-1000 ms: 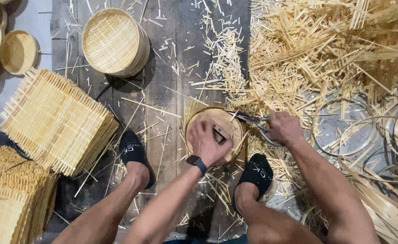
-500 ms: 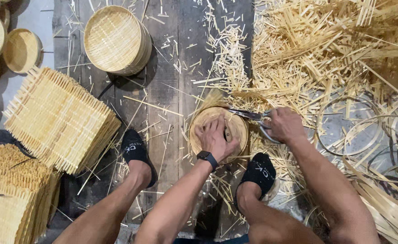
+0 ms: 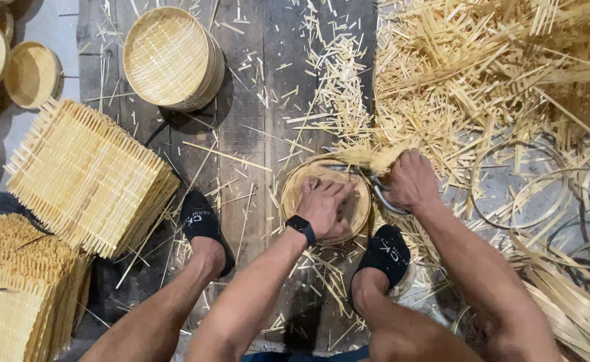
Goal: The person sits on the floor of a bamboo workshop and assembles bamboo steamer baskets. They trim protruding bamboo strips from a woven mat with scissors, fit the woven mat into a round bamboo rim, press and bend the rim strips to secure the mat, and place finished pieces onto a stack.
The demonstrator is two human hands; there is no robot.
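**Two hands on a small bamboo tray, offcuts all around**

While the left hand (image 3: pixel 325 204) lies flat inside the small round woven tray (image 3: pixel 358 211), fingers spread and pressing down on the weave, the right hand (image 3: pixel 410 181) is wrapped shut around the handles of metal shears (image 3: pixel 379 194) at the tray's upper right rim. The blades reach to the rim, where a tuft of loose strip ends (image 3: pixel 374 157) sticks out; how far the blades stand apart cannot be told. A black watch (image 3: pixel 301 228) sits on the left wrist.

That tray rests on dark wooden floor planks (image 3: pixel 248 134) between two feet in black socks (image 3: pixel 201 221), the right foot just beside its lower edge. Bamboo slivers litter the planks. To the right a deep heap of bamboo offcuts (image 3: pixel 482 74) crowds close to the right hand, with thin bamboo hoops (image 3: pixel 509 184) lying on it. Open plank remains above and left of the tray. Farther up sits a stack of finished round trays (image 3: pixel 171 57); at the left edge are stacks of square woven mats (image 3: pixel 87 177) and more small round baskets (image 3: pixel 30 74).
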